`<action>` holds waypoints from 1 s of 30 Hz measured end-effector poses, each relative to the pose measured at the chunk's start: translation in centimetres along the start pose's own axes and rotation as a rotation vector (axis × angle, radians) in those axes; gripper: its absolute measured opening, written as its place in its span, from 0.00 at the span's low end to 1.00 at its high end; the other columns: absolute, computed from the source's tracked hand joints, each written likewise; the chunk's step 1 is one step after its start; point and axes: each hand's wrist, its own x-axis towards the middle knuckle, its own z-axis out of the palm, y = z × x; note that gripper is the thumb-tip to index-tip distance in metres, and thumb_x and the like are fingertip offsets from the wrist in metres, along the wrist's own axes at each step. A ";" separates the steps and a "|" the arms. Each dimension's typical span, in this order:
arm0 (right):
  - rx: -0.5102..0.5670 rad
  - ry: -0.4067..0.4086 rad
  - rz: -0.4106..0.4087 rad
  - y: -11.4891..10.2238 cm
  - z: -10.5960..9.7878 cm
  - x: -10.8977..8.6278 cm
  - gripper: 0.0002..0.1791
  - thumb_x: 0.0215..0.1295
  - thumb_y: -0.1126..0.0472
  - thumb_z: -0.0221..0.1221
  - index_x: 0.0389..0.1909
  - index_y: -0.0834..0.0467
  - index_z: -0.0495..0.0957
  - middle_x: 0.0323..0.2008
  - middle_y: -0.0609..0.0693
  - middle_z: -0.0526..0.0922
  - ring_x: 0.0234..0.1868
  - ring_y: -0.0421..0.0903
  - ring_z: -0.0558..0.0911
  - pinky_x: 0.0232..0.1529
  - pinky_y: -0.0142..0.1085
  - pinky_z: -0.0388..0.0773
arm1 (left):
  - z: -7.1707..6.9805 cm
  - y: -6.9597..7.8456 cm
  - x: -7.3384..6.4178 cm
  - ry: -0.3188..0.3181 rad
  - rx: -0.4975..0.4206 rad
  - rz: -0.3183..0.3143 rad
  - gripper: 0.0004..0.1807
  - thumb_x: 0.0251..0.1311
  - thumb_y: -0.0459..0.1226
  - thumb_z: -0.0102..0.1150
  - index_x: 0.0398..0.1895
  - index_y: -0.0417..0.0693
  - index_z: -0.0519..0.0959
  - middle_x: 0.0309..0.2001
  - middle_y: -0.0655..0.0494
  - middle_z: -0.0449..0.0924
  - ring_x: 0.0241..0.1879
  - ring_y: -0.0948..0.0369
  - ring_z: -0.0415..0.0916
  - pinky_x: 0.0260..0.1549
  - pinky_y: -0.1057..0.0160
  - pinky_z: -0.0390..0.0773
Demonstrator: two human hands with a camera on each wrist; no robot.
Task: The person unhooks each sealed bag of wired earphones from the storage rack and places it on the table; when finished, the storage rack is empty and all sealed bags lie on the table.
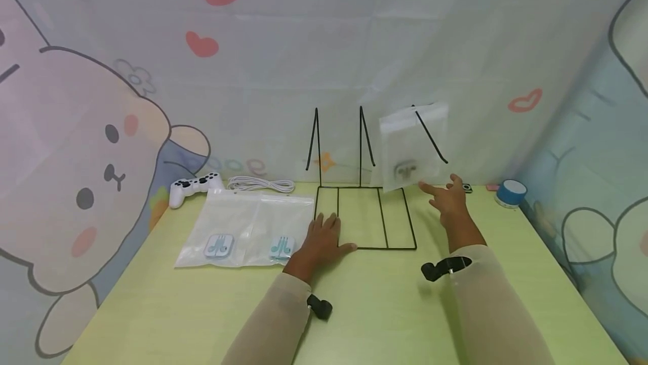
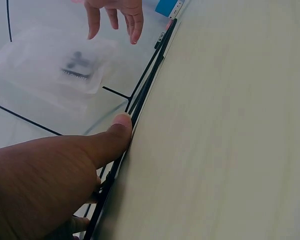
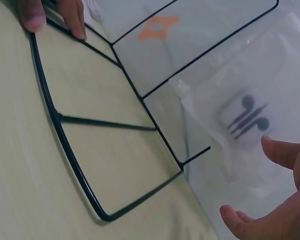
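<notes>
A black wire display rack (image 1: 387, 248) stands on the table with three upright hooks at its back. From the right hook hangs a frosted plastic bag (image 1: 415, 140), with a dark earphone print (image 3: 247, 117) showing through it. My left hand (image 1: 323, 241) rests on the rack's front left corner, thumb along the front bar in the left wrist view. Just right of the bag's lower edge is my right hand (image 1: 450, 202), fingers spread and holding nothing. Frosted bags (image 1: 243, 213) lie flat to the left, holding white square earphone cases (image 1: 219, 246) with teal prints.
Behind the flat bags sit a white game controller (image 1: 194, 186) and a coiled white cable (image 1: 260, 184). A blue and white round container (image 1: 511, 193) stands at the back right, with a small dark item (image 1: 467, 188) nearby. A printed cloth backdrop (image 1: 304, 44) rises behind the table.
</notes>
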 end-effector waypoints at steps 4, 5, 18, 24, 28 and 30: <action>-0.006 -0.021 -0.004 0.2 -0.4 0.5 0.61 0.77 0.55 0.67 0.91 0.48 0.29 0.90 0.59 0.36 0.88 0.63 0.58 0.83 0.50 0.68 | -0.1 0.1 -0.1 0.001 0.008 -0.003 0.52 0.77 0.64 0.55 0.87 0.36 0.56 0.88 0.40 0.54 0.88 0.34 0.43 0.87 0.36 0.48; -0.002 -0.032 -0.006 0.2 -0.5 0.6 0.61 0.77 0.55 0.67 0.91 0.48 0.29 0.90 0.59 0.36 0.88 0.63 0.58 0.83 0.50 0.68 | -0.1 0.1 0.0 0.000 0.010 -0.004 0.52 0.78 0.65 0.55 0.87 0.37 0.56 0.88 0.40 0.54 0.88 0.34 0.43 0.87 0.36 0.48; 0.053 -0.041 -0.023 0.2 0.6 -0.5 0.57 0.78 0.57 0.66 0.91 0.52 0.35 0.86 0.63 0.47 0.86 0.60 0.64 0.83 0.46 0.68 | -0.1 0.2 0.0 -0.001 0.030 0.000 0.51 0.78 0.64 0.55 0.87 0.37 0.57 0.88 0.40 0.55 0.88 0.33 0.45 0.86 0.36 0.50; -0.012 0.009 -0.018 0.4 0.7 -1.4 0.58 0.76 0.57 0.68 0.91 0.53 0.36 0.85 0.65 0.50 0.83 0.64 0.69 0.85 0.54 0.63 | -0.2 0.1 -0.1 -0.007 0.023 0.000 0.51 0.78 0.64 0.55 0.87 0.37 0.57 0.88 0.40 0.54 0.88 0.34 0.44 0.87 0.36 0.49; 0.007 0.049 -0.027 0.6 0.9 -2.1 0.60 0.74 0.58 0.69 0.91 0.52 0.35 0.79 0.64 0.56 0.80 0.63 0.73 0.84 0.54 0.64 | -0.1 0.1 0.0 -0.006 0.030 0.003 0.51 0.78 0.64 0.54 0.87 0.37 0.57 0.88 0.40 0.54 0.88 0.34 0.44 0.87 0.36 0.49; 0.023 0.077 -0.040 0.7 0.9 -2.3 0.59 0.74 0.58 0.70 0.91 0.53 0.37 0.73 0.59 0.62 0.76 0.59 0.76 0.82 0.51 0.69 | -0.1 0.1 0.0 -0.006 0.035 0.004 0.51 0.78 0.65 0.53 0.87 0.38 0.56 0.88 0.40 0.53 0.88 0.34 0.44 0.87 0.36 0.49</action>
